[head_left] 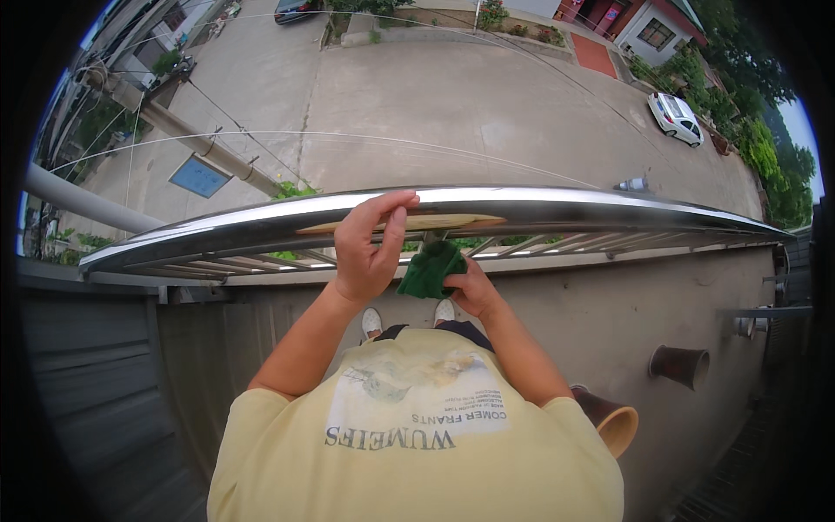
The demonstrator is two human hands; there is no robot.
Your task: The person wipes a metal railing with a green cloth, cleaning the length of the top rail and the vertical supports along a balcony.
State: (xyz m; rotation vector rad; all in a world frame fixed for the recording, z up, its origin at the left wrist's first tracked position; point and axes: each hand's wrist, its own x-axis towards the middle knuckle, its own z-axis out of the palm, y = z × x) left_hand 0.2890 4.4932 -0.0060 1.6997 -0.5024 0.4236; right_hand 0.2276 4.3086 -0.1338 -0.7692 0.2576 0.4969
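Observation:
A shiny metal handrail curves across the view in front of me, with thin metal bars below it. My left hand is at the rail, its fingers stretched toward the top edge and the thumb apart from them. Nothing shows in that hand; whether its fingertips press on the metal is hard to tell. Just below the rail, my right hand grips a crumpled dark green cloth. Part of the cloth lies against the bars, and the right fingertips are partly hidden by it.
Two brown pots, one upright-looking and one with a tan rim, are on the balcony floor to my right. Grey metal panels stand at left. Beyond the rail are a utility pole, wires, paved ground and a white car.

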